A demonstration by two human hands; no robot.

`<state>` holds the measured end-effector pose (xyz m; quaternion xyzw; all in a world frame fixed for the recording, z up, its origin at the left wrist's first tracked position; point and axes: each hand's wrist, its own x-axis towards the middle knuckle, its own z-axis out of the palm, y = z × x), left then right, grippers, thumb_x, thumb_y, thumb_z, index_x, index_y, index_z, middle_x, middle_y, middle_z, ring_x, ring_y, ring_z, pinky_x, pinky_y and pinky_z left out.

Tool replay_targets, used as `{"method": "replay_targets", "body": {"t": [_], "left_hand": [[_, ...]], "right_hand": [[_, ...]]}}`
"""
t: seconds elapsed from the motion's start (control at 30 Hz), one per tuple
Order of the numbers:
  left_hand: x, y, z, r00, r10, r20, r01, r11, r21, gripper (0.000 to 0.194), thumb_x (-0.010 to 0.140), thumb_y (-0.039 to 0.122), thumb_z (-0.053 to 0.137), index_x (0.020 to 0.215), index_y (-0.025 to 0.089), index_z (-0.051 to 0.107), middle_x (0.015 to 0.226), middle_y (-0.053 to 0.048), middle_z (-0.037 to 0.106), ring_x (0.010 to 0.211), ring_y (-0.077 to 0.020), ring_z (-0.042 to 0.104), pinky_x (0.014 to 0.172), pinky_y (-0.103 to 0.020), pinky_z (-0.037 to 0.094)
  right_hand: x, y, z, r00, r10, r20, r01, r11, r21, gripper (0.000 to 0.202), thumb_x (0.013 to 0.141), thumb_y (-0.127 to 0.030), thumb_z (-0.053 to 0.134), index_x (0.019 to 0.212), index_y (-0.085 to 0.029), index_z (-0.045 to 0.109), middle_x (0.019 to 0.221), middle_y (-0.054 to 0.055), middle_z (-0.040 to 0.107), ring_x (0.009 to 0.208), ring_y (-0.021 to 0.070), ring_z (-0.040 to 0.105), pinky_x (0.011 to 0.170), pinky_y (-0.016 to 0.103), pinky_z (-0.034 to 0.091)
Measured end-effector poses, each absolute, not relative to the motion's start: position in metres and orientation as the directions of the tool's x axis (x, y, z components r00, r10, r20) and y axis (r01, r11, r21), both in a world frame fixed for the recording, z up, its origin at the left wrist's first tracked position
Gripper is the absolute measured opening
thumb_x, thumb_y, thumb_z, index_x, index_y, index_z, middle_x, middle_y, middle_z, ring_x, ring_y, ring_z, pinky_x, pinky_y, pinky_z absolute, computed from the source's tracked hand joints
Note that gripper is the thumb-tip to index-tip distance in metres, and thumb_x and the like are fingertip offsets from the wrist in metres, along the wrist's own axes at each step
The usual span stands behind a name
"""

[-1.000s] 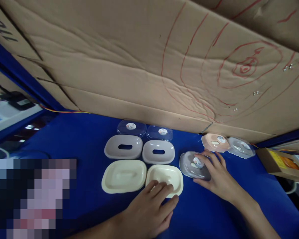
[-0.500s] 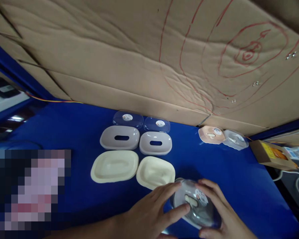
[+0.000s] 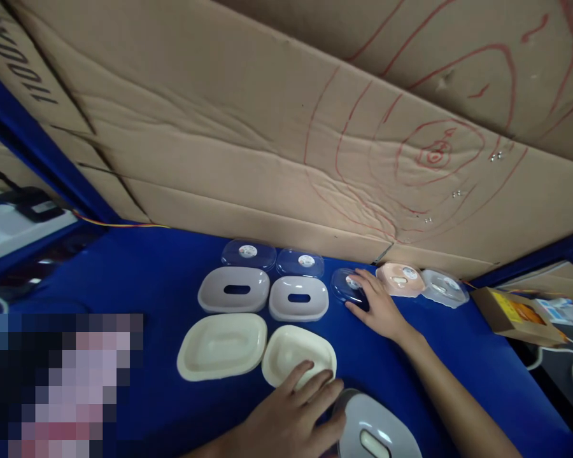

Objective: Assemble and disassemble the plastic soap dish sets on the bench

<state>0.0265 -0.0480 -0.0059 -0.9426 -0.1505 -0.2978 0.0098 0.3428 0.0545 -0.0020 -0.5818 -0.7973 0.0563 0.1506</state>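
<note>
My right hand (image 3: 379, 306) reaches forward with its fingers and thumb around the right side of a clear plastic lid (image 3: 346, 287), low over or on the blue cloth. A round white label shows on the lid. My left hand (image 3: 298, 410) is nearer, fingers spread, at the left edge of a grey soap dish (image 3: 394, 429). A pale piece sits in the dish's slot. Whether the left hand touches the dish I cannot tell. Its fingers partly cover a cream tray (image 3: 293, 353); a larger cream tray (image 3: 222, 346) lies left of that.
Two pale slotted dishes (image 3: 233, 280) stand behind the cream trays, with two clear lids (image 3: 248, 254) behind them. A peach lidded dish (image 3: 398, 280) and a whitish lidded dish (image 3: 444, 289) sit back right. Cardboard wall (image 3: 219, 146) closes the back; a small carton (image 3: 510, 315) is at right.
The clear lid has come off the grey dish; my right hand has carried it forward beside the other lids. My left hand has loosened and stays close to the grey dish.
</note>
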Motion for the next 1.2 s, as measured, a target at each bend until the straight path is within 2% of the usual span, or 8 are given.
{"method": "replay_targets", "body": {"t": [0.27,0.33,0.4,0.5,0.67,0.8,0.93,1.2], "left_hand": [[0.02,-0.031,-0.01,0.79,0.438,0.429,0.438,-0.893,0.104,0.049,0.109,0.061,0.052,0.133,0.021,0.065,0.14,-0.01,0.066,0.131,-0.029,0.057,0.119,-0.045,0.029],[0.021,-0.032,-0.01,0.779,0.452,0.434,0.448,-0.886,0.119,0.051,0.109,0.063,0.052,0.135,0.02,0.065,0.142,-0.01,0.066,0.133,-0.0292,0.057,0.122,-0.046,0.027],[0.021,-0.034,-0.007,0.766,0.456,0.453,0.444,-0.885,0.139,0.051,0.109,0.062,0.054,0.136,0.02,0.066,0.141,-0.01,0.066,0.131,-0.029,0.058,0.122,-0.046,0.028],[0.02,-0.042,0.004,0.776,0.434,0.458,0.39,-0.9,0.193,0.048,0.109,0.057,0.056,0.141,0.021,0.064,0.144,-0.009,0.065,0.128,-0.0276,0.06,0.118,-0.042,0.038],[0.016,-0.059,0.021,0.877,0.361,0.318,0.221,-0.89,0.4,0.057,0.111,0.047,0.055,0.161,0.021,0.048,0.159,-0.014,0.056,0.142,-0.0293,0.055,0.118,-0.04,0.047],[0.022,-0.065,0.016,0.913,0.338,0.226,0.141,-0.784,0.604,0.078,0.102,0.045,0.072,0.167,0.023,0.035,0.169,-0.019,0.043,0.155,-0.0327,0.045,0.125,-0.046,0.044],[0.027,-0.065,0.007,0.893,0.409,0.187,0.102,-0.589,0.802,0.097,0.093,0.031,0.084,0.169,0.023,0.024,0.164,-0.021,0.046,0.152,-0.0339,0.049,0.124,-0.047,0.046],[0.023,-0.061,0.004,0.873,0.437,0.216,-0.019,-0.412,0.911,0.106,0.092,0.049,0.083,0.171,0.026,0.015,0.167,-0.022,0.041,0.154,-0.0393,0.047,0.125,-0.051,0.044]], "right_hand": [[0.329,0.067,0.009,-0.281,0.942,0.182,0.909,0.322,-0.263,0.066,0.109,-0.044,0.051,0.17,-0.031,0.033,0.182,0.011,0.022,0.169,0.0357,0.015,0.133,0.07,0.017],[0.333,0.03,0.028,-0.285,0.944,0.167,0.903,0.322,-0.284,0.069,0.11,-0.047,0.051,0.173,-0.035,0.025,0.182,0.008,0.023,0.168,0.0333,0.02,0.134,0.066,0.023],[0.338,-0.019,0.044,-0.331,0.941,0.075,0.872,0.335,-0.357,0.07,0.11,-0.048,0.053,0.173,-0.041,0.024,0.179,0.004,0.033,0.163,0.0294,0.037,0.129,0.056,0.041],[0.34,-0.091,0.048,-0.534,0.844,-0.056,0.785,0.47,-0.403,0.082,0.1,-0.06,0.067,0.171,-0.042,0.031,0.169,0.005,0.051,0.149,0.0305,0.057,0.113,0.043,0.06],[0.33,-0.156,0.012,-0.598,0.801,0.035,0.758,0.58,-0.299,0.068,0.103,-0.051,0.067,0.166,-0.043,0.043,0.162,0.003,0.06,0.142,0.0284,0.065,0.112,0.037,0.059],[0.327,-0.165,0.013,-0.521,0.852,0.042,0.769,0.491,-0.41,0.062,0.096,-0.042,0.077,0.154,-0.041,0.057,0.165,0.003,0.056,0.142,0.0285,0.065,0.111,0.034,0.06],[0.319,-0.153,0.037,-0.501,0.864,0.052,0.7,0.439,-0.563,0.056,0.089,-0.038,0.085,0.142,-0.043,0.066,0.166,-0.001,0.055,0.141,0.0265,0.066,0.111,0.03,0.06],[0.307,-0.143,0.041,-0.442,0.894,-0.07,0.631,0.254,-0.733,0.049,0.086,-0.049,0.087,0.133,-0.042,0.072,0.163,0.003,0.057,0.145,0.0315,0.062,0.115,0.038,0.057]]}}
